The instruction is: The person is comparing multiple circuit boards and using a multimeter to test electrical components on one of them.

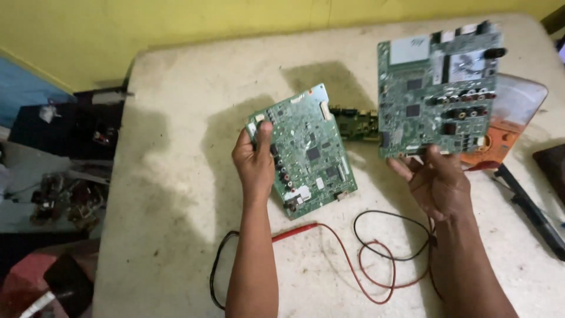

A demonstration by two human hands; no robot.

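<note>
left hand pinching a smaller green rectangular circuit board by its edge, long axis tilted diagonally, right hand gripping a bigger green circuit board from below, held upright

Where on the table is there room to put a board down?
The table is bare left of the left hand, and along the far edge behind both circuit boards. It is crowded near the front with red and black leads, and at right by the orange meter.

There are three green circuit boards: one in the middle, one upper right, one lying between them. There are two hands and two wires, one red and one black.
</note>
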